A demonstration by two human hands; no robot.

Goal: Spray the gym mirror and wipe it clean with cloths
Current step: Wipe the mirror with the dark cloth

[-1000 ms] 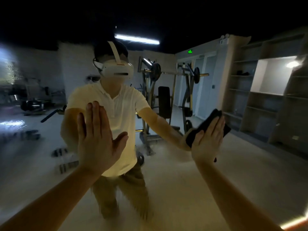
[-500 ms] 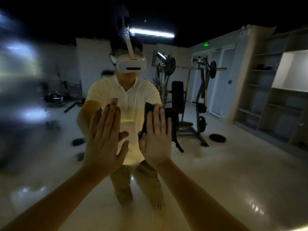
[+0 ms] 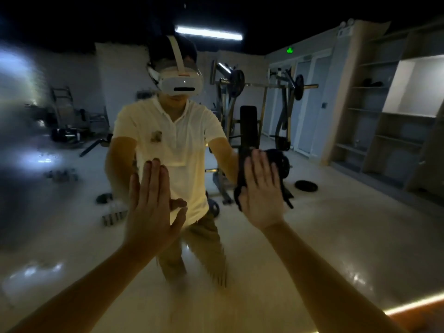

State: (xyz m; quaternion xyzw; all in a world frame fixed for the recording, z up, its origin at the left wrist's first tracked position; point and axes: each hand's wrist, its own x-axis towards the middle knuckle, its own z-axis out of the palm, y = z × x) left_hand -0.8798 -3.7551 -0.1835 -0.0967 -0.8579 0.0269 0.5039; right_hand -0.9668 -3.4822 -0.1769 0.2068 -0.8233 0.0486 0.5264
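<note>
Mirror (image 3: pixel 336 236): smooth glass, hazy and smeared toward its left edge, reflecting the glossy pale floor. Left hand (image 3: pixel 150 207) lies flat on the glass, fingers straight and together, thumb out, holding nothing. Right hand (image 3: pixel 260 188) is also flat with straight fingers, pressing a dark soft cloth (image 3: pixel 275 156) against the mirror just right of its middle. The cloth is crumpled, bunches out past the fingertips and thumb side, and a limp corner hangs below the palm. Reflected: white plastic headset (image 3: pixel 180 82), pale collared shirt (image 3: pixel 177 150), metal weight rack (image 3: pixel 264 97).

Dark cloth (image 3: pixel 241 179) flat against mirror (image 3: pixel 336 224)
</note>
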